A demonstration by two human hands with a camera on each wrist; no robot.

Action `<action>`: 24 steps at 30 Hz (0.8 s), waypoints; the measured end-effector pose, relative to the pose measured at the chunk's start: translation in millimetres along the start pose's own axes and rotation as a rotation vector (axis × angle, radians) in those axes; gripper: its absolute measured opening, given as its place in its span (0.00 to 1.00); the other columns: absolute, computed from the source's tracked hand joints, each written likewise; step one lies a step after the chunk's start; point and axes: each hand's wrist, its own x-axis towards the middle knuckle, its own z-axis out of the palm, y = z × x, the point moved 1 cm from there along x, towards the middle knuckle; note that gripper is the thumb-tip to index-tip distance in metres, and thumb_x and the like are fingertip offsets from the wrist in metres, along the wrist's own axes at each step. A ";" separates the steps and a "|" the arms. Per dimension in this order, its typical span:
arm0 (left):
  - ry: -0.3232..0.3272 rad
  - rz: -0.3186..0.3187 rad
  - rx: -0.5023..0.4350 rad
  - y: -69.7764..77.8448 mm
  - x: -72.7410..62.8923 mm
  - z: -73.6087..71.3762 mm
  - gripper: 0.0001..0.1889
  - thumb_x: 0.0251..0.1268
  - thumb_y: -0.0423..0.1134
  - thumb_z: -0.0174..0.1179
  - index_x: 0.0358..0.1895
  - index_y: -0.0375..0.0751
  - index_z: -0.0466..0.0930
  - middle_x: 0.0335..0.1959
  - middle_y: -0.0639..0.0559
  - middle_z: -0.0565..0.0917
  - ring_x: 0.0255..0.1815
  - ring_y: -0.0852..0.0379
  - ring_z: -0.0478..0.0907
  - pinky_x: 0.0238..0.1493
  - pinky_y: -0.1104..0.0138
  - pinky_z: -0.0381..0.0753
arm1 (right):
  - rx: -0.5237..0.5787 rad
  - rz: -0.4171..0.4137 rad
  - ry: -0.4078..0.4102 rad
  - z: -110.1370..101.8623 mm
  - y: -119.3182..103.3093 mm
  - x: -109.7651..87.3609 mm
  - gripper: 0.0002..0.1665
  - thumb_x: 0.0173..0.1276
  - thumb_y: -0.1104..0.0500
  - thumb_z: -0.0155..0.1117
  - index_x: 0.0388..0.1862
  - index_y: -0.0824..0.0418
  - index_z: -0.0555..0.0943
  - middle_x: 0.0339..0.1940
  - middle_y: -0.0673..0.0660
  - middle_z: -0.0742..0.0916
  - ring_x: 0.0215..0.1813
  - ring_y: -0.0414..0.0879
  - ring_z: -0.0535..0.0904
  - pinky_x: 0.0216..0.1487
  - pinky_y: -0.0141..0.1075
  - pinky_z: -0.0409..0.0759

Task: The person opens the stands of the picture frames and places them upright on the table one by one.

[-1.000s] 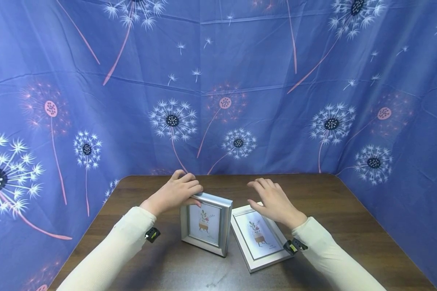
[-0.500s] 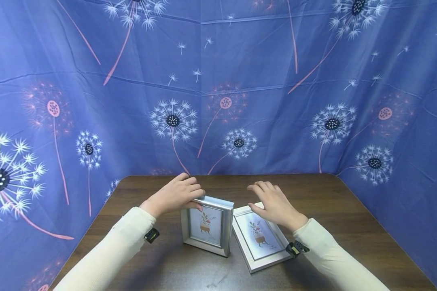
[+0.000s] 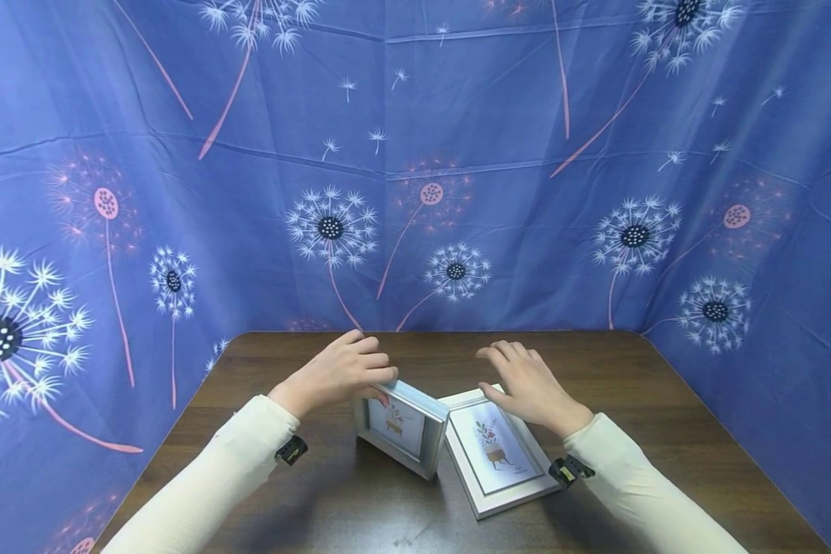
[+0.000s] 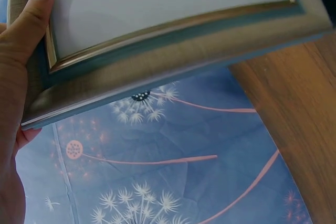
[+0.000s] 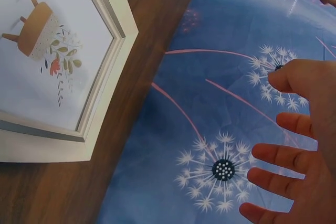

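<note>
In the head view, my left hand (image 3: 339, 373) grips a silver picture frame (image 3: 395, 423) by its upper left corner, thumb over the front. This frame is tilted, with a dark shadow under its lower edge. The left wrist view shows the thumb (image 4: 37, 11) on the border of the silver frame (image 4: 173, 59), other fingers mostly hidden behind. To the right, a second picture frame (image 3: 492, 450) with a similar potted-plant print lies face up on the table. My right hand (image 3: 533, 388) hovers by its upper edge, fingers loosely spread around nothing, as the right wrist view confirms.
Brown wooden table (image 3: 277, 500) lies under both frames. Blue dandelion-print cloth (image 3: 526, 115) hangs behind the table and at both sides. The held frame's right corner overlaps the lying frame's upper left corner in the head view.
The frame in my left hand has turned and tilted, its lower edge rising and its top face showing more. My right hand has shifted slightly right. The lying frame stays put.
</note>
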 end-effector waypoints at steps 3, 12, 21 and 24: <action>0.024 0.016 0.011 0.4 3.3 -1.7 0.21 0.44 0.59 0.68 0.39 0.53 0.79 0.28 0.62 0.77 0.30 0.55 0.68 0.37 0.64 0.69 | -0.003 0.006 0.004 -0.7 2.1 -0.2 0.28 0.60 0.51 0.70 0.57 0.61 0.78 0.52 0.58 0.82 0.52 0.57 0.77 0.47 0.53 0.74; 0.079 0.051 -0.010 2.8 7.6 -4.7 0.15 0.47 0.47 0.70 0.39 0.52 0.80 0.30 0.61 0.79 0.30 0.56 0.68 0.35 0.65 0.70 | 0.004 0.029 -0.002 -1.9 8.0 -2.5 0.27 0.61 0.51 0.70 0.57 0.61 0.78 0.53 0.58 0.82 0.54 0.58 0.77 0.49 0.54 0.74; 0.104 0.054 0.005 4.9 9.5 -9.1 0.05 0.57 0.36 0.62 0.36 0.50 0.80 0.33 0.61 0.80 0.30 0.58 0.70 0.35 0.66 0.72 | 0.013 0.030 0.001 -1.4 10.9 -3.4 0.27 0.62 0.52 0.69 0.57 0.61 0.77 0.52 0.58 0.81 0.54 0.58 0.77 0.49 0.53 0.74; 0.119 0.051 0.017 6.2 10.3 -11.0 0.05 0.56 0.35 0.63 0.34 0.48 0.78 0.33 0.60 0.79 0.29 0.58 0.70 0.33 0.66 0.72 | 0.014 0.033 0.002 -2.3 11.3 -2.9 0.27 0.62 0.52 0.69 0.57 0.61 0.77 0.52 0.59 0.81 0.54 0.58 0.77 0.49 0.54 0.74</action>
